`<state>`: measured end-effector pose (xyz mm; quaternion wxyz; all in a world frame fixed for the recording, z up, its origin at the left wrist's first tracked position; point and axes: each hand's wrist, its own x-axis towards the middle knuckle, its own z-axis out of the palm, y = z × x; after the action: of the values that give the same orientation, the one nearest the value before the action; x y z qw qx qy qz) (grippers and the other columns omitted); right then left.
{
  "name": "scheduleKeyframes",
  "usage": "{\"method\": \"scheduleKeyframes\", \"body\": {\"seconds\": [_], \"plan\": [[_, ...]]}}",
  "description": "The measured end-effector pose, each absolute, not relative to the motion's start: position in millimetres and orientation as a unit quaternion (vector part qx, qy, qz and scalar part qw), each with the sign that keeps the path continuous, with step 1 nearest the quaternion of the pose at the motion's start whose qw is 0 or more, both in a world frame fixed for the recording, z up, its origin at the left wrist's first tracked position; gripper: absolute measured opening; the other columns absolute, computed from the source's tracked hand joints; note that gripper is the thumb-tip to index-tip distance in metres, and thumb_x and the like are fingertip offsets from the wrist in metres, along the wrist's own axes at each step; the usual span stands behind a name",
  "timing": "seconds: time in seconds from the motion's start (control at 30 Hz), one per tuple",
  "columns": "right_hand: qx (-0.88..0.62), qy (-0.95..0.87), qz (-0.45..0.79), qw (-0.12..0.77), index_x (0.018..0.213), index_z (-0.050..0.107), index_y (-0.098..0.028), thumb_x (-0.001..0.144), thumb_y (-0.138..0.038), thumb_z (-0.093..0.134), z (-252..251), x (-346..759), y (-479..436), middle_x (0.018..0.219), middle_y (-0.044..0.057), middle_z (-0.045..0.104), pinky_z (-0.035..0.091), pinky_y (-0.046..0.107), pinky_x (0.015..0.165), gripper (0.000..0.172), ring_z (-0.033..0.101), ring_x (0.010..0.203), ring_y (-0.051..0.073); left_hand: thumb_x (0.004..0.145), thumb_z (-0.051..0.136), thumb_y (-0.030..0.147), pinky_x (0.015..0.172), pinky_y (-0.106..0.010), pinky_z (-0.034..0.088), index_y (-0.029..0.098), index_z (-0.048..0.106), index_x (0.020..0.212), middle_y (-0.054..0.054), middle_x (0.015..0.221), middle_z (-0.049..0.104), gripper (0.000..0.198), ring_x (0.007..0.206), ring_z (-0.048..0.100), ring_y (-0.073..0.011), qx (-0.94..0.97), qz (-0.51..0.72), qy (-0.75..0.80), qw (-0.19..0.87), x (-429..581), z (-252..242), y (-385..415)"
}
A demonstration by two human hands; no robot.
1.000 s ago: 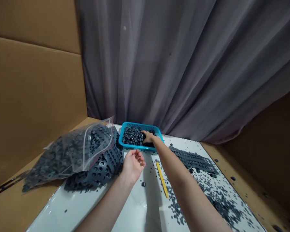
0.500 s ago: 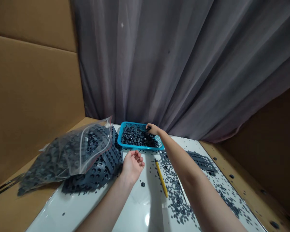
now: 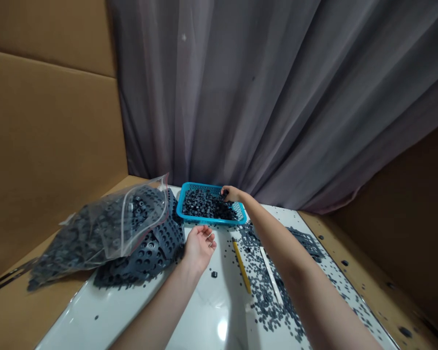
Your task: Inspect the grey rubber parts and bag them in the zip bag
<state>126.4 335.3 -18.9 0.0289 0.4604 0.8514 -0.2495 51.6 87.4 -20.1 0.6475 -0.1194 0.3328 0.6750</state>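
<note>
A blue plastic basket (image 3: 182, 214) at the far side of the table holds many small black rubber-like pieces (image 3: 204, 203). Inside its right end, my right hand (image 3: 232, 194) has its fingers closed around some of these black pieces; how many I cannot tell. My left hand (image 3: 200, 247) rests just in front of the basket, palm turned inward, fingers loosely curled and apart, with nothing visible in it. One loose black piece (image 3: 214, 274) lies on the white table to the right of my left wrist.
At left, a clear zip bag (image 3: 95, 233) of dark pieces leans on perforated dark rubber sheets (image 3: 149, 257). A yellow pen-like tool (image 3: 242, 266), a white strip (image 3: 271, 275) and scattered dark discs (image 3: 266, 311) lie at right. Cardboard walls (image 3: 51, 131) and a grey curtain (image 3: 219, 97) surround the table.
My view has shifted slightly, and the white strip beside my right forearm shows more fully. Both hands stay nearly where they were, my right hand still in the basket with black pieces.
</note>
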Motion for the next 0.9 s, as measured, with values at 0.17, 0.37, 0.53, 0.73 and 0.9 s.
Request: {"method": "scheduleKeyframes", "body": {"seconds": [0.17, 0.37, 0.53, 0.73, 0.9], "plan": [[0.476, 0.844, -0.248, 0.001, 0.114, 0.051, -0.016, 0.085, -0.032, 0.051, -12.2, 122.9, 330.9, 0.114, 0.008, 0.055, 0.049, 0.04, 0.082, 0.033, 0.057, 0.098, 0.019, 0.086, 0.05, 0.033, 0.061, -0.029, 0.05, 0.014, 0.054, 0.103, -0.005, 0.093, 0.059, 0.027, 0.072, 0.057, -0.0122, -0.135, 0.673, 0.329, 0.648, 54.2, -23.3, 87.8], [0.465, 0.839, -0.284, -0.004, 0.113, 0.052, -0.015, 0.085, -0.032, 0.051, -8.5, 116.2, 321.1, 0.113, 0.007, 0.056, 0.05, 0.039, 0.081, 0.032, 0.057, 0.097, 0.019, 0.086, 0.05, 0.032, 0.063, -0.029, 0.051, 0.014, 0.054, 0.106, -0.005, 0.096, 0.059, 0.027, 0.075, 0.058, -0.013, -0.149, 0.688, 0.308, 0.64, 51.9, -31.9, 92.9], [0.42, 0.844, -0.333, -0.012, 0.112, 0.052, -0.015, 0.085, -0.032, 0.051, 1.3, 111.2, 298.1, 0.112, 0.007, 0.056, 0.05, 0.038, 0.08, 0.032, 0.058, 0.095, 0.018, 0.084, 0.044, 0.029, 0.06, -0.026, 0.053, 0.007, 0.051, 0.103, -0.012, 0.089, 0.057, 0.029, 0.077, 0.06, -0.0174, -0.156, 0.673, 0.266, 0.673, 49.8, -40.0, 97.1], [0.303, 0.863, -0.404, 0.013, 0.097, 0.055, -0.016, 0.074, -0.015, 0.061, 5.2, 116.1, 224.0, 0.082, -0.002, 0.058, 0.046, 0.024, 0.061, 0.024, 0.055, 0.069, 0.01, 0.082, 0.036, 0.053, 0.067, -0.043, 0.054, 0.002, 0.044, 0.114, -0.026, 0.103, 0.054, 0.06, 0.102, 0.056, -0.0357, -0.156, 0.631, 0.235, 0.722, 47.5, -49.6, 99.5], [0.26, 0.879, -0.399, -0.023, 0.081, 0.054, -0.019, 0.055, 0.003, 0.05, -4.3, 130.5, 168.1, 0.075, -0.004, 0.05, 0.038, 0.023, 0.065, 0.034, 0.046, 0.07, 0.011, 0.088, 0.039, 0.033, 0.061, -0.036, 0.053, 0.01, 0.055, 0.1, -0.014, 0.093, 0.061, 0.03, 0.084, 0.062, -0.0248, -0.12, 0.634, 0.25, 0.722, 43.8, -54.2, 104.2]]}}
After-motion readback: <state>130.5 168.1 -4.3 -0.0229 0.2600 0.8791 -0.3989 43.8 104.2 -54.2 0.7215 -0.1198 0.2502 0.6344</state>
